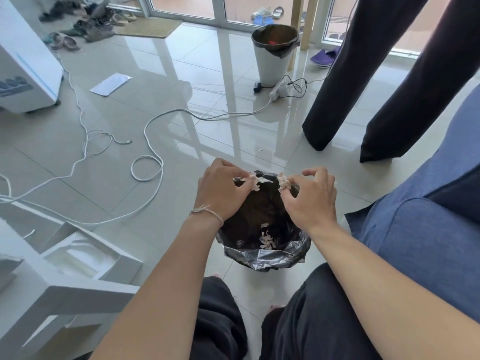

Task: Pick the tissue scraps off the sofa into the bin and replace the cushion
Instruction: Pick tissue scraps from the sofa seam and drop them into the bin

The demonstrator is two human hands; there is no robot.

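Left hand (220,189): over bin (267,258), fingertips pinching scraps (253,183). Right hand (310,197): over bin, fingers pinching another wad (283,183). More scraps lie inside. Sofa (428,229) at right; cushion unseen. Risk: light tissue may cling to fingers or drift past the rim onto the floor.

The shiny grey tiled floor (166,74) reflects daylight from tall glass doors (181,6). White cables (153,152) loop across it. A brown woven doormat (148,27) lies by the doors.
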